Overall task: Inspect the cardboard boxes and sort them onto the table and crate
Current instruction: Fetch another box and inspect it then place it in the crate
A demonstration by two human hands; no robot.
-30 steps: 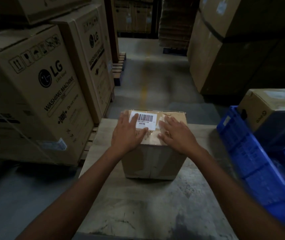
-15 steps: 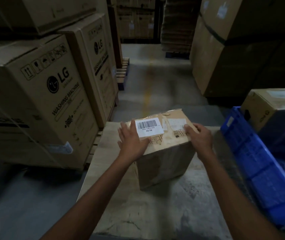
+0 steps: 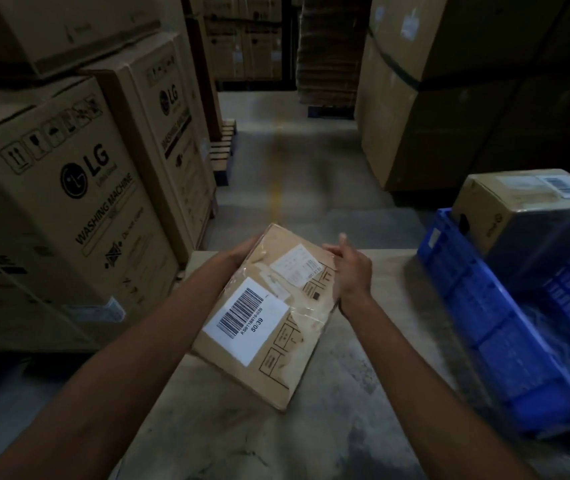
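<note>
A small cardboard box (image 3: 276, 327) with a white barcode label is tilted up off the grey table (image 3: 311, 427), its labelled face turned toward me. My left hand (image 3: 238, 252) grips its far left edge. My right hand (image 3: 351, 271) holds its right side with the fingers partly behind the box. To the right, a blue plastic crate (image 3: 505, 320) rests on the table with a second cardboard box (image 3: 526, 209) sitting in its far end.
Large LG washing machine cartons (image 3: 68, 209) stand stacked on pallets at the left, close to the table's left edge. Tall wrapped cartons (image 3: 432, 98) fill the right. A concrete aisle (image 3: 290, 174) with a faint yellow line runs ahead between them.
The box has been lifted and tipped further toward me, so its labelled top now faces the camera. My left hand slid to its far edge and my right hand moved to its side.
</note>
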